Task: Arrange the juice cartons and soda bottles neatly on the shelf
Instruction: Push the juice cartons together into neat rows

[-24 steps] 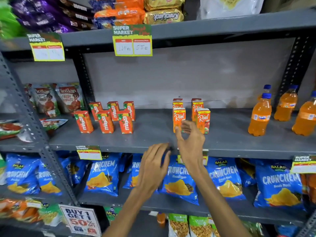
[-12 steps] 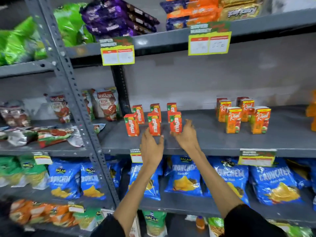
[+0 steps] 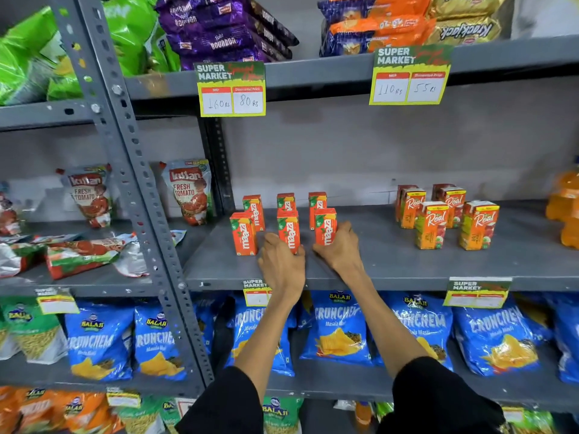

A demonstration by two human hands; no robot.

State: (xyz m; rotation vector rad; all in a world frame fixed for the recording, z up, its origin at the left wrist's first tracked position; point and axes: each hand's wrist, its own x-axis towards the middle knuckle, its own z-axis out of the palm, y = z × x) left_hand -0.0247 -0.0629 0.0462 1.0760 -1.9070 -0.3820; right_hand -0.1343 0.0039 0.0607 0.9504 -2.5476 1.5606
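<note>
Several orange-red Maaza juice cartons stand in two rows on the grey middle shelf [image 3: 398, 267]. My left hand [image 3: 282, 266] wraps the base of the front middle Maaza carton [image 3: 288, 227], thumb on its left side, fingers on its right. My right hand [image 3: 340, 250] holds the front right Maaza carton [image 3: 326, 225] from the right and below. The front left Maaza carton [image 3: 243, 234] stands free. Further right is a group of orange Real juice cartons [image 3: 430, 225]. Orange soda bottles [image 3: 567, 205] are cut off by the right edge.
A perforated grey upright [image 3: 138, 170] divides the shelves at left, with tomato sauce pouches [image 3: 189, 191] beyond it. Price tags [image 3: 232, 89] hang from the shelf above. Blue Crunchem snack bags [image 3: 338, 330] fill the shelf below.
The view has swung left from the Real cartons to the Maaza cartons. Both hands have moved from open in front of the shelf onto the front Maaza cartons.
</note>
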